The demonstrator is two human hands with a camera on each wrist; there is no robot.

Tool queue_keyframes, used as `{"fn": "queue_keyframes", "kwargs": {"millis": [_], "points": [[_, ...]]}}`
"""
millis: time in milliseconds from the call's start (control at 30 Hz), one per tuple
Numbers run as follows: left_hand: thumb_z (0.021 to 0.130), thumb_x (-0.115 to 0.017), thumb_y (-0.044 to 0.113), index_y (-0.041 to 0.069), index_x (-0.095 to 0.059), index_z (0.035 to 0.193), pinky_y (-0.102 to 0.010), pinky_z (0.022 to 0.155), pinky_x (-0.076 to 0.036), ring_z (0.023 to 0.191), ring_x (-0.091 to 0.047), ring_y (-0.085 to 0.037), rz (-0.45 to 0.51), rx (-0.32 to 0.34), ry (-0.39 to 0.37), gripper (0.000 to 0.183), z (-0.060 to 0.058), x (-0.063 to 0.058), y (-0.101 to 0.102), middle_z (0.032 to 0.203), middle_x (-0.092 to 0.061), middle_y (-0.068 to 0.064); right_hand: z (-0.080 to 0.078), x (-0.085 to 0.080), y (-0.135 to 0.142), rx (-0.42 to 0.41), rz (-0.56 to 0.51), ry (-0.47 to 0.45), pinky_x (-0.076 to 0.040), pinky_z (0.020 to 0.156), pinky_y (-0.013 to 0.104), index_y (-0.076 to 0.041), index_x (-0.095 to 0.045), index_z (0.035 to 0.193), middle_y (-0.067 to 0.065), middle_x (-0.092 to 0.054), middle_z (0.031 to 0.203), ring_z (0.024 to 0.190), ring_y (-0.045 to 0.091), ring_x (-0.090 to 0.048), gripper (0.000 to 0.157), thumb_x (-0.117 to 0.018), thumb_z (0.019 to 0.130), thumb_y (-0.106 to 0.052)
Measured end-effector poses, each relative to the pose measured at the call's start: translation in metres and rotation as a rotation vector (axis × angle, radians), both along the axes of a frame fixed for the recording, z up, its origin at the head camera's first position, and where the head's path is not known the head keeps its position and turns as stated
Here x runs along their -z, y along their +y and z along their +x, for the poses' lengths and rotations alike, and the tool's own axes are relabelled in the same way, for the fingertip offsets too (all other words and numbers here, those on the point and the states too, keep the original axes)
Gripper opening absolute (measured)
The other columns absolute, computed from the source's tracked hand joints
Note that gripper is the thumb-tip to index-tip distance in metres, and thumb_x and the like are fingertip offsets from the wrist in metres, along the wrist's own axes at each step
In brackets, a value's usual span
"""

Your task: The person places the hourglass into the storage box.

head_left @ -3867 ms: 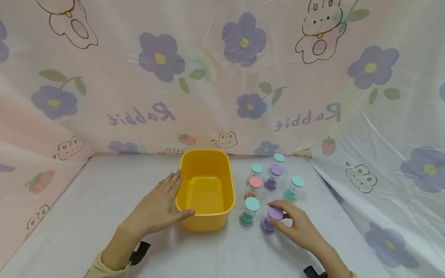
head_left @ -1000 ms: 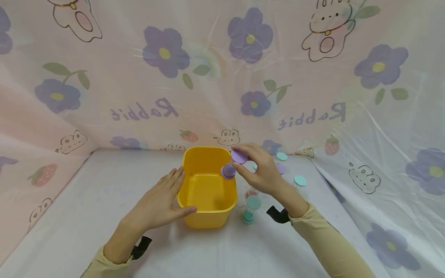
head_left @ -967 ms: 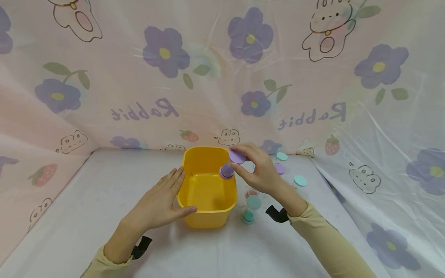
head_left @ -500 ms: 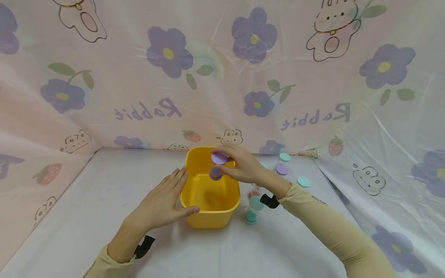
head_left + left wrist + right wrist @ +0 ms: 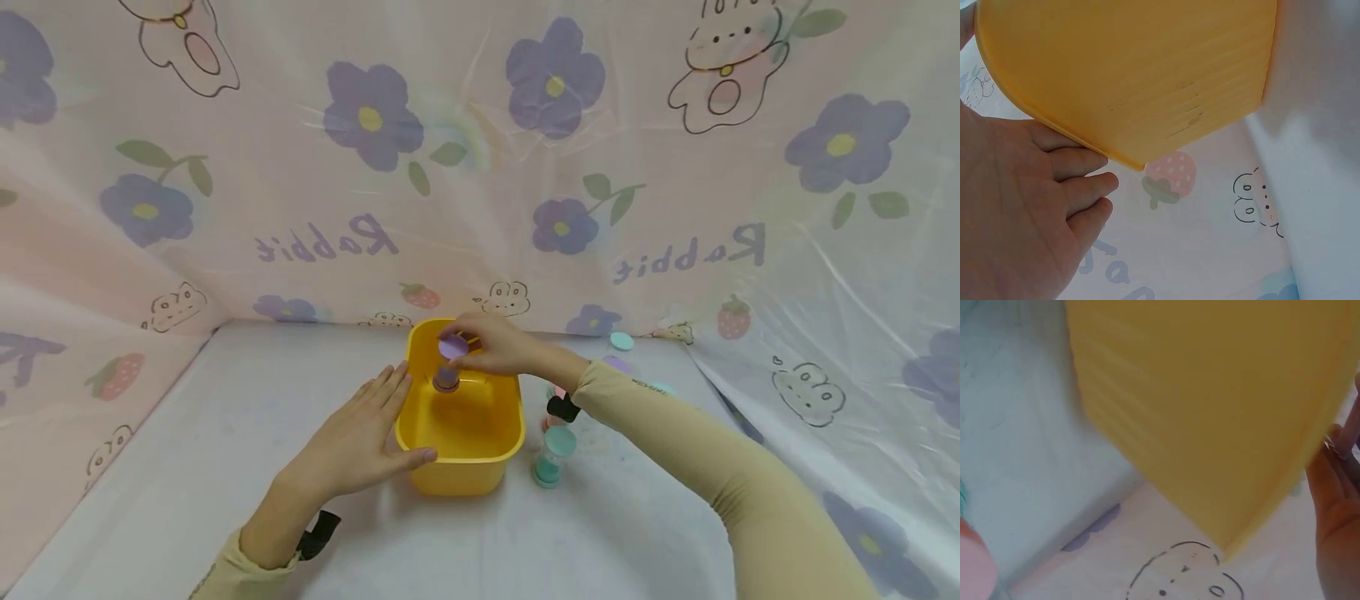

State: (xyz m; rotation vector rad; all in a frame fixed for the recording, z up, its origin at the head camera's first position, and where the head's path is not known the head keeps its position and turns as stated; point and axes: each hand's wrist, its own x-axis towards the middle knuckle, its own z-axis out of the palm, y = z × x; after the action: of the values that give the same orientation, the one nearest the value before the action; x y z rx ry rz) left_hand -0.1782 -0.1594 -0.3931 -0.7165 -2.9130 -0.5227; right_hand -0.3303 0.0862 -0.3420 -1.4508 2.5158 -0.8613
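My right hand [image 5: 497,346] pinches a small hourglass by its purple cap [image 5: 453,347], with the timer's lower end [image 5: 446,382] down inside the yellow bin [image 5: 457,479]. In the right wrist view only part of that hand [image 5: 1338,512] shows past the bin wall [image 5: 1210,412], which mostly hides the hourglass. My left hand [image 5: 356,442] lies with straight fingers against the bin's left rim, thumb along the front corner. The left wrist view shows its fingertips right at the rim, beside the bin's outer wall [image 5: 1129,75].
Right of the bin stands a teal hourglass [image 5: 553,458]. Behind it are more hourglasses, partly covered by my right sleeve [image 5: 660,417], among them a purple-capped one [image 5: 617,364] and a teal-capped one [image 5: 622,341]. A patterned cloth [image 5: 450,208] rises behind the bin.
My right hand has lifted the purple hourglass off the table, carried it left over the bin's right rim, and lowered it inside. The left hand has stayed at the bin's side.
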Motion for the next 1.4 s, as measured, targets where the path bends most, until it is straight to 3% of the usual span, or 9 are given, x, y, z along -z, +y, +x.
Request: {"fn": "queue_keyframes", "kwargs": {"millis": [500,1000,1400], "points": [[0.093,-0.047,0.082,-0.002,-0.028,0.162,-0.055,0.127,-0.020,0.159,-0.016,-0.036,-0.001,0.007,0.020,0.111,-0.001,0.000,-0.002,0.173,-0.016,-0.015,-0.031,0.022,-0.021,-0.017,0.166,-0.079,-0.055,0.103,0.028,-0.006,-0.067,0.137,0.007,-0.067,0.137,0.121,0.020,-0.065,0.046,-0.078,0.095,-0.017],[0.091,-0.050,0.082,-0.001,-0.026,0.163,-0.054,0.128,-0.019,0.159,-0.015,-0.034,-0.002,0.005,0.007,0.112,0.000,0.001,-0.001,0.173,-0.013,-0.014,-0.040,0.035,-0.033,-0.033,0.218,-0.087,-0.053,0.106,0.029,-0.008,-0.066,0.139,0.005,-0.068,0.138,0.123,0.020,-0.065,0.046,-0.077,0.096,-0.015],[0.090,-0.048,0.084,-0.001,-0.026,0.163,-0.053,0.128,-0.019,0.160,-0.013,-0.033,-0.010,-0.001,0.003,0.114,0.001,-0.001,-0.001,0.174,-0.012,-0.013,-0.040,0.032,-0.032,-0.022,0.256,-0.045,-0.054,0.104,0.027,-0.009,-0.064,0.143,0.005,-0.067,0.137,0.119,0.019,-0.065,0.050,-0.078,0.095,-0.020]]}}
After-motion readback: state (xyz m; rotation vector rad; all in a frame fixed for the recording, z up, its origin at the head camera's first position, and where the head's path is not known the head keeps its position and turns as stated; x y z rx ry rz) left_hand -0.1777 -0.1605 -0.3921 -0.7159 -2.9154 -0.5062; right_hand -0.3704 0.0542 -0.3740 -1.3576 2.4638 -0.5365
